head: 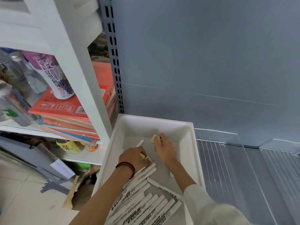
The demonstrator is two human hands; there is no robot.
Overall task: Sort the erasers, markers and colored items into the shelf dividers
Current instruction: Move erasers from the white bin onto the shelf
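Note:
A white tray (193,143) sits on the grey shelf. Several white markers (146,207) lie in its near half, and one more marker (140,143) lies alone toward the back. My left hand (133,157) is curled around small pale-yellow erasers (146,158) above the marker pile. My right hand (164,150) reaches deeper into the tray, and its fingertips pinch another small yellow eraser (154,138). Both hands are inside the tray, close together.
Clear plastic dividers (227,138) stand on the wire shelf (243,168) right of the tray. A white rack on the left holds a stack of red notebooks (68,111), a purple can (56,75) and bottles. A torn cardboard box (78,189) lies on the floor.

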